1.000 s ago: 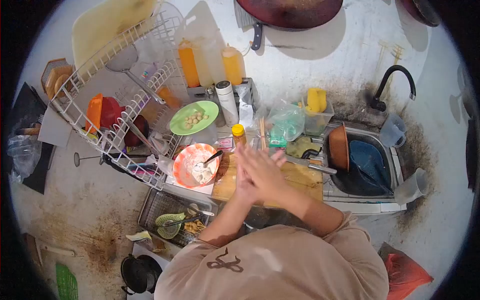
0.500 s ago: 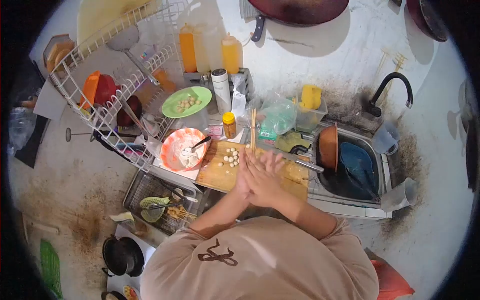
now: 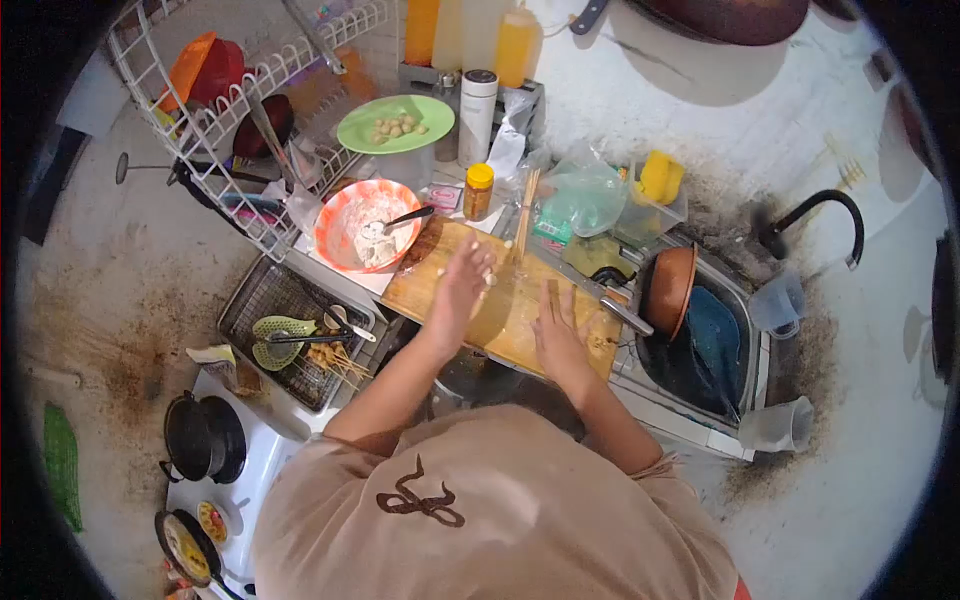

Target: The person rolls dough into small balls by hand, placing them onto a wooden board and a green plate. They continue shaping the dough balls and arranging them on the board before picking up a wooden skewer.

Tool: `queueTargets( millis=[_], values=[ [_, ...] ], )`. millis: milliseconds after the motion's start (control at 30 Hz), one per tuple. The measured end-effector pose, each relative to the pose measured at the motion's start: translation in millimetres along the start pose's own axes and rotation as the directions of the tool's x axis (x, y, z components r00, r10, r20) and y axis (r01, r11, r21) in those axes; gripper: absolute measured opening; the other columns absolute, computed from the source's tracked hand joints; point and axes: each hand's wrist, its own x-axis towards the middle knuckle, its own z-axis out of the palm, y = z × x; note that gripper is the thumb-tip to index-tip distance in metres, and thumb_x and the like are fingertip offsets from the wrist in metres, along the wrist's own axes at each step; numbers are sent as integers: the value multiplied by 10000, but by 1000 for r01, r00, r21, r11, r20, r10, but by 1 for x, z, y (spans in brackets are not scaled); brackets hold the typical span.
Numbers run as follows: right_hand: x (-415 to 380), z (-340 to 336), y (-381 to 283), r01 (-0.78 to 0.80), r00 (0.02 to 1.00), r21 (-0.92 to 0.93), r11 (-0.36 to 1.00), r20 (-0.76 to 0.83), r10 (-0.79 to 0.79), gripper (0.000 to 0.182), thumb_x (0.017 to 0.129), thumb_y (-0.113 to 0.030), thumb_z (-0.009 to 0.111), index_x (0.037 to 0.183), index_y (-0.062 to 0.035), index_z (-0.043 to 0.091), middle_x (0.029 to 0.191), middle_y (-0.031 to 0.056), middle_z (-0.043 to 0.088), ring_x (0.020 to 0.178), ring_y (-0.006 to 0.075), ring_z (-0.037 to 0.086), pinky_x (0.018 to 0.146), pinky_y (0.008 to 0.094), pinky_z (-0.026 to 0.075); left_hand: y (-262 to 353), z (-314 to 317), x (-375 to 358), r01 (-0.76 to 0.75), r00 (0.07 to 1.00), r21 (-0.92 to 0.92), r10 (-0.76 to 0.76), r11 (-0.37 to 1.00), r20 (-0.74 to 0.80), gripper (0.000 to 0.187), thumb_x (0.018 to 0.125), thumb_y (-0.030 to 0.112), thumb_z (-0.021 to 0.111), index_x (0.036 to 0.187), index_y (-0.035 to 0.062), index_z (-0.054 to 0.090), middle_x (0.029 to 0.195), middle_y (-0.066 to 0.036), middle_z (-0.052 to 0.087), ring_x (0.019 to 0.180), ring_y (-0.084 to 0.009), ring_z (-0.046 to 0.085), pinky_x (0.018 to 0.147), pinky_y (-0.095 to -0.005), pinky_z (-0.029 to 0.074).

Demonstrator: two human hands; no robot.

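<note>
Over the left part of the wooden cutting board (image 3: pixel 420 285) is my left hand (image 3: pixel 462 290), turned on edge with its fingers stretched out. A few small pale dough balls (image 3: pixel 490 278) show right beside its fingertips; the hand hides the others. My right hand (image 3: pixel 560 330) is spread above the board's right half, fingers apart, with nothing seen in it. Thin wooden skewers (image 3: pixel 526 215) lie at the board's back edge. To the left, an orange-and-white bowl (image 3: pixel 335 225) holds white dough or flour and a dark-handled spoon (image 3: pixel 408 215).
Behind stand a green plate (image 3: pixel 360 125) of pale balls, a yellow-lidded jar (image 3: pixel 478 195) and a white flask (image 3: pixel 478 120). A knife (image 3: pixel 628 315) lies at the board's right, by the sink (image 3: pixel 755 330). Left are a dish rack (image 3: pixel 215 125), a wire tray (image 3: pixel 240 310) and pans (image 3: pixel 200 435).
My hands were pressed together over the board; now they are apart, the left to the left and the right to the right. The camera view has shifted.
</note>
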Motion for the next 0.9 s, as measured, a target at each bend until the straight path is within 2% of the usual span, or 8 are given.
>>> queueTargets(
  millis=[67,167,267,367,467,567,700,900],
  values=[
    [0,-4,-5,-66,988,-62,996,136,74,659,871,-223,461,1408,-77,108,1461,158,119,1352,355,45,990,646,61,18,-21,-10,-18,999,44,19,999,-30,761,825,611,333,1399,128,204,1388,-105,314,1263,-264,314,1033,-410,195],
    [16,-8,-8,-40,990,40,998,138,34,699,840,-286,496,1409,-100,135,1477,135,37,1345,388,-14,975,658,-32,27,-38,-31,-34,998,119,39,992,-44,783,802,625,346,1397,132,220,1392,-105,312,1256,-262,324,1025,-413,203],
    [35,12,-15,55,998,-62,997,46,-52,730,804,-389,537,1407,-169,191,1479,106,59,1343,386,30,950,699,36,20,-54,-46,20,997,85,-13,996,-80,793,791,628,346,1397,132,220,1392,-106,314,1237,-258,348,1019,-410,217],
    [26,2,-30,209,955,-74,975,228,-188,743,794,-376,543,1410,-166,185,1483,108,20,1341,395,26,941,708,36,14,-67,-53,49,992,57,-41,997,-123,774,809,613,330,1394,118,222,1391,-111,314,1217,-262,370,1013,-408,233],
    [14,-22,-34,112,906,-118,987,419,-53,770,780,-362,552,1413,-156,166,1483,111,22,1339,408,12,934,711,-12,13,-79,-57,47,991,35,-42,998,-127,756,824,599,322,1389,106,229,1389,-115,316,1202,-266,387,1011,-404,241],
    [28,-1,-6,2,980,-310,951,190,60,784,769,-342,565,1413,-143,164,1480,122,50,1336,418,1,925,708,-62,11,-88,-59,48,991,35,-44,998,-127,743,833,591,318,1384,99,238,1384,-119,324,1196,-265,396,1010,-402,246],
    [56,28,1,136,989,-65,989,60,-132,791,750,-315,582,1410,-136,184,1474,125,83,1333,429,12,926,702,-74,1,-87,-62,85,990,9,-83,996,-110,738,838,585,334,1381,94,241,1371,-123,343,1185,-257,411,998,-396,267],
    [9,2,-30,247,906,-148,958,385,-174,882,685,-466,634,1404,-174,215,1478,96,90,1329,429,61,931,715,-19,-3,-84,-62,48,992,-45,-53,998,-118,762,828,594,362,1380,84,239,1366,-134,347,1174,-256,422,992,-392,284]
  ],
)
